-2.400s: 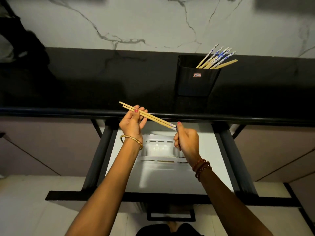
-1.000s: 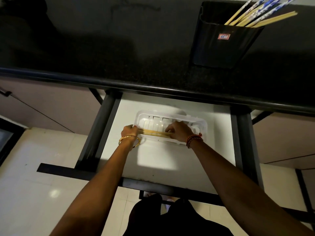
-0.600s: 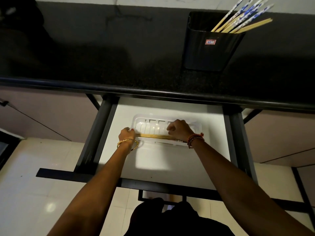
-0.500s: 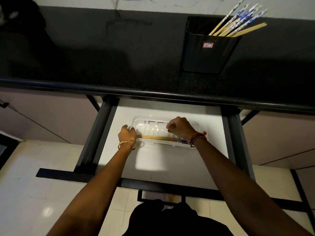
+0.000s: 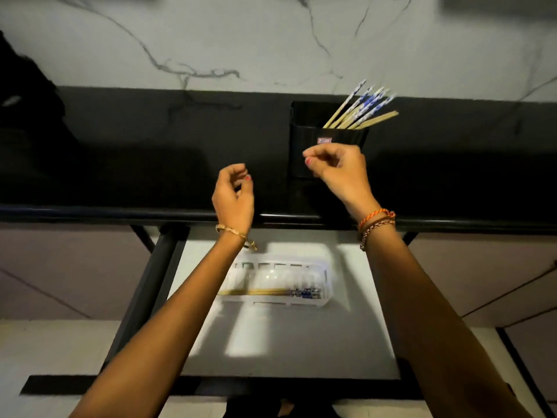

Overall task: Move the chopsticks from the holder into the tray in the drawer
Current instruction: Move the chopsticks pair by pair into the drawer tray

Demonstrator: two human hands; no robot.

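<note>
black holder point(image 5: 327, 152), tan chopsticks point(image 5: 360, 111) with blue-white patterned tops above the right fingers point(image 5: 313, 156); white tray point(image 5: 324, 274); grey-veined white wall point(image 5: 271, 40).

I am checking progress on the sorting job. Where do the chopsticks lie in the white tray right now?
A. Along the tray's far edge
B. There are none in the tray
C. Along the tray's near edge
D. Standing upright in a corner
C: the chopsticks lie flat along the near side of the tray, with both hands raised above the counter.
</note>
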